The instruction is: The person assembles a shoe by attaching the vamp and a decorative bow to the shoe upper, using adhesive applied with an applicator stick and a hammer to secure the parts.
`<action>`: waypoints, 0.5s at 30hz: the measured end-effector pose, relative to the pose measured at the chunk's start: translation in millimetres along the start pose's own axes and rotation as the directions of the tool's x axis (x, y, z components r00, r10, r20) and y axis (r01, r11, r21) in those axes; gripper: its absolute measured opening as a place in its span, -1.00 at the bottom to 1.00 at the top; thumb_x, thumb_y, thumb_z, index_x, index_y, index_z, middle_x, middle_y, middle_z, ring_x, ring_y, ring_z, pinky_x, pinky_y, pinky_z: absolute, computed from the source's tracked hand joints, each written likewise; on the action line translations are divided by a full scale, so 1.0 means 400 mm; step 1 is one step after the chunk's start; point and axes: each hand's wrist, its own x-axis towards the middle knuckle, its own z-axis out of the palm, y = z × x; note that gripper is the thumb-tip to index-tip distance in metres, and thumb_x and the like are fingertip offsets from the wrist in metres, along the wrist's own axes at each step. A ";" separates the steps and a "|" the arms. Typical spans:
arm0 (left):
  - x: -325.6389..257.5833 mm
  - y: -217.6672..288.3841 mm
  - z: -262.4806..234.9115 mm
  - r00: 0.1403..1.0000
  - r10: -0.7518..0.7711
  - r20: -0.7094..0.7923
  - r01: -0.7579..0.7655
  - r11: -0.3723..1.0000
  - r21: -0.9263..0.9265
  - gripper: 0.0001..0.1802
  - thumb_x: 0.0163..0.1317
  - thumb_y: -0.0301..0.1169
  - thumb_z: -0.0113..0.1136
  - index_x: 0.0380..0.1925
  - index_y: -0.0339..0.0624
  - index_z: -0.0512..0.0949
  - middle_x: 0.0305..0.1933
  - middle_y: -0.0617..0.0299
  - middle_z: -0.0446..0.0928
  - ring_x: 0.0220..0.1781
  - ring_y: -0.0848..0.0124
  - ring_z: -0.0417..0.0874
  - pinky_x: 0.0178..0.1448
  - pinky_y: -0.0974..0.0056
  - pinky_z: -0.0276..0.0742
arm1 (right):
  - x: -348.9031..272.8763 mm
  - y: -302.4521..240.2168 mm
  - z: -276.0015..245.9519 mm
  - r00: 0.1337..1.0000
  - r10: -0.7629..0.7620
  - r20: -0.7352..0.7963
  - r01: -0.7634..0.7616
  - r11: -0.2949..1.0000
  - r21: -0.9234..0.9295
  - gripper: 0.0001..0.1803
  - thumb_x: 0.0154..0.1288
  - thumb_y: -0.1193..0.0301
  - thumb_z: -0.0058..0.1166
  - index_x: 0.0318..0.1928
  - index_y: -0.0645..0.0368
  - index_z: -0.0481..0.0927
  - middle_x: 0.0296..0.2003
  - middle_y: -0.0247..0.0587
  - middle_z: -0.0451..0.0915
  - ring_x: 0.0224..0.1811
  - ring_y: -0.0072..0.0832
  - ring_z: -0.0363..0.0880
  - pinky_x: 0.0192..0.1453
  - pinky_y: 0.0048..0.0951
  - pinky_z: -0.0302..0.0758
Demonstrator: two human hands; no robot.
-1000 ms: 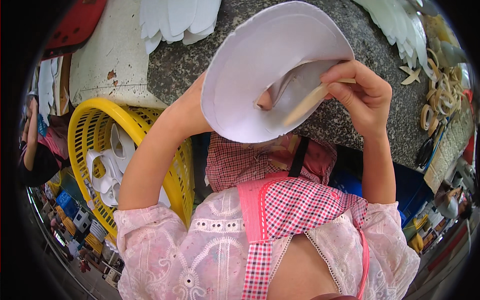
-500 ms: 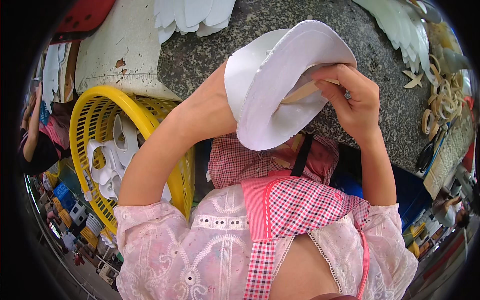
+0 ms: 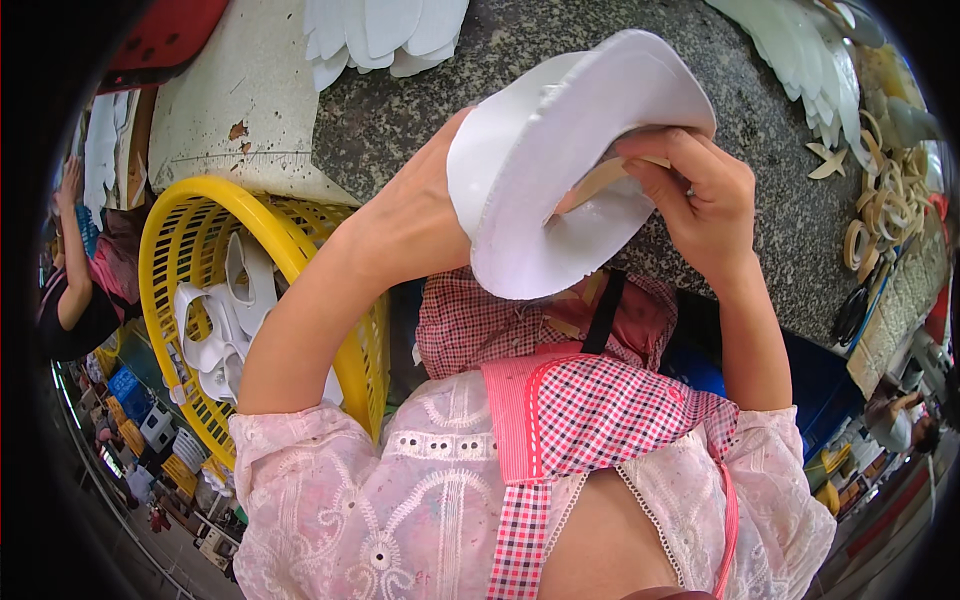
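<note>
A white shoe upper (image 3: 530, 215), curved and flexible, is held up in front of me over the near edge of the stone worktop. My left hand (image 3: 430, 190) reaches into it from the left and grips it, though the fingers are hidden behind the white material. Closed in a pinch, my right hand (image 3: 695, 190) holds a narrow beige strip (image 3: 598, 184) between thumb and forefinger. The strip runs down into the hollow of the upper, against its inner side. Where its lower end goes, I cannot see.
A yellow basket (image 3: 222, 186) at my left contains white uppers (image 3: 215, 330). Fanned white pieces (image 3: 385, 30) lie on the speckled stone worktop (image 3: 400, 120), with another fan (image 3: 800, 70) at far right. Beige strip loops (image 3: 890, 215) hang at the right edge. A person (image 3: 75, 290) works at far left.
The upper has tilted slightly, its top edge shifting up, and the beige strip now curves more inside it. My right hand stays pinched on the strip. The person at left has moved an arm.
</note>
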 end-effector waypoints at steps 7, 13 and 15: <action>-0.018 -0.043 0.042 0.998 0.052 -0.020 -0.047 0.980 0.192 -0.66 0.01 -0.33 0.22 -0.15 -0.07 0.54 -0.13 0.13 0.53 -0.11 0.13 0.53 0.00 0.17 0.44 | -0.004 0.008 0.024 0.994 -0.055 -0.096 0.048 0.996 -0.077 -0.85 0.01 0.52 0.18 -0.32 0.12 0.61 -0.46 -0.21 0.60 -0.49 -0.36 0.59 -0.43 -0.47 0.51; 0.003 -0.015 0.024 1.000 -0.003 -0.001 0.003 1.000 0.002 -0.71 0.01 -0.34 0.20 -0.20 -0.04 0.55 -0.14 0.17 0.54 -0.07 0.16 0.53 0.01 0.14 0.44 | -0.008 0.021 0.053 0.970 -0.145 -0.196 0.090 0.961 -0.262 -0.83 -0.03 0.49 0.20 -0.33 0.08 0.61 -0.50 -0.27 0.58 -0.55 -0.38 0.57 -0.50 -0.45 0.48; 0.002 -0.024 0.026 0.996 0.080 -0.024 -0.078 0.994 0.076 -0.71 0.01 -0.34 0.19 -0.20 -0.05 0.55 -0.17 0.16 0.55 -0.09 0.17 0.54 0.01 0.16 0.45 | -0.007 0.022 0.055 0.966 -0.165 -0.200 0.096 0.943 -0.317 -0.82 -0.04 0.48 0.20 -0.33 0.07 0.60 -0.51 -0.28 0.57 -0.57 -0.38 0.56 -0.51 -0.45 0.47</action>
